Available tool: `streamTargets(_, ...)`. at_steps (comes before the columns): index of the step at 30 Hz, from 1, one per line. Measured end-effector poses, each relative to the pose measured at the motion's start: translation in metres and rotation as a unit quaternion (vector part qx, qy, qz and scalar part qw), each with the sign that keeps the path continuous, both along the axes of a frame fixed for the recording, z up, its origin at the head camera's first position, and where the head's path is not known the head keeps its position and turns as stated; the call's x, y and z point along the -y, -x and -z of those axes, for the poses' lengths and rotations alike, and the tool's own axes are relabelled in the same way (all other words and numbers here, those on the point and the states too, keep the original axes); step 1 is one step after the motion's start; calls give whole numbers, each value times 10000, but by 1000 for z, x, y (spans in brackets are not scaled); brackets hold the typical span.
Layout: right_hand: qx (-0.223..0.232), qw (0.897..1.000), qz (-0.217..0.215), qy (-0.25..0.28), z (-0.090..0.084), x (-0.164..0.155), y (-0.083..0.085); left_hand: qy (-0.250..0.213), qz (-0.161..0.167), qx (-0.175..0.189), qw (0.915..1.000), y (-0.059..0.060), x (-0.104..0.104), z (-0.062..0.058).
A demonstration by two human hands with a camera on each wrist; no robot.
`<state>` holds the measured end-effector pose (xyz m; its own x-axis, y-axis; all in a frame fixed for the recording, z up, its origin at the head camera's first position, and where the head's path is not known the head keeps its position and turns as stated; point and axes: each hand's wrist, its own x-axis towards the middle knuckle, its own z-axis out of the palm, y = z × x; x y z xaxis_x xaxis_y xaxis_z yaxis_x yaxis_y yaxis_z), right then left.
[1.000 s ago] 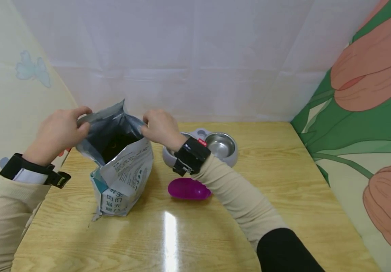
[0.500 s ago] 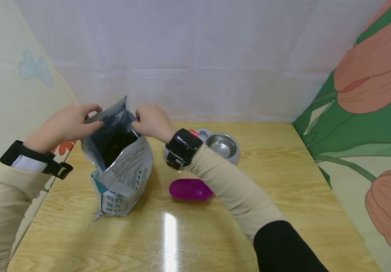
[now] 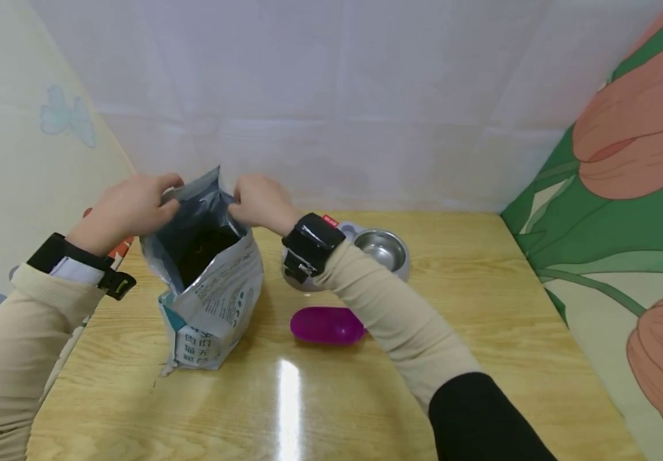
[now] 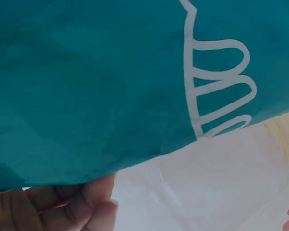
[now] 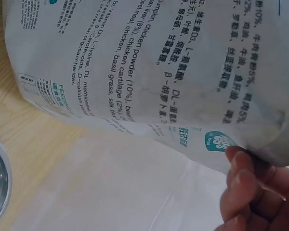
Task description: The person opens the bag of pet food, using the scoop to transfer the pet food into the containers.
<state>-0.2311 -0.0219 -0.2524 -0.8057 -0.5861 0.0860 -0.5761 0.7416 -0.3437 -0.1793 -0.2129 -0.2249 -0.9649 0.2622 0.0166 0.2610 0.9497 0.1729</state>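
Observation:
A pet food bag (image 3: 222,301), pale with teal patches and printed text, stands upright on the left of the table, its silver-lined mouth open and dark contents inside. My left hand (image 3: 127,208) grips the rim at the back left, thumb on the inner side; in the left wrist view its curled fingers (image 4: 98,192) show under the teal panel's edge. On the rim's right side, my right hand (image 3: 265,205) pinches the bag; the right wrist view shows fingers (image 5: 241,183) bent at the edge beside the ingredient print.
A magenta scoop (image 3: 327,325) lies on the wooden table (image 3: 452,333), right of the bag. Behind it sits a grey double pet bowl with a steel dish (image 3: 386,248), partly hidden by my right wrist. A white sheet (image 3: 366,96) hangs along the back.
My left hand has slid right along the rim toward the back of the bag. My right hand has shifted slightly left. The bag, scoop and bowl stay in place.

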Motion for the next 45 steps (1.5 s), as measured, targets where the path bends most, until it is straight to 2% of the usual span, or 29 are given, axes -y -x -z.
streamTargets(6,-296,9992,221,-157,0,-3,1,34,-66,-289,9996,-2,0,-1)
streamTargets(16,-322,9975,573,-251,1,-6,3,21,-254,-581,9980,-1,7,3)
streamTargets(21,-336,9976,578,-191,2,-8,3,-64,-428,-645,9970,0,10,4)
streamTargets(26,-290,9990,326,87,4,-11,1,-188,-445,-581,9971,-1,11,4)
streamTargets(32,114,9990,6,428,7,-15,-3,-686,-251,-168,9972,-5,13,5)
streamTargets(36,587,9962,-54,647,9,-20,-6,-1007,-363,-155,9941,-15,20,7)
streamTargets(40,1230,9893,-147,775,8,-27,-10,-912,-512,-95,9945,-30,31,10)
streamTargets(42,1573,9845,-211,749,8,-30,-12,-895,-478,87,9948,-34,36,11)
streamTargets(45,1948,9779,-257,715,7,-34,-15,-1130,-345,222,9927,-36,38,13)
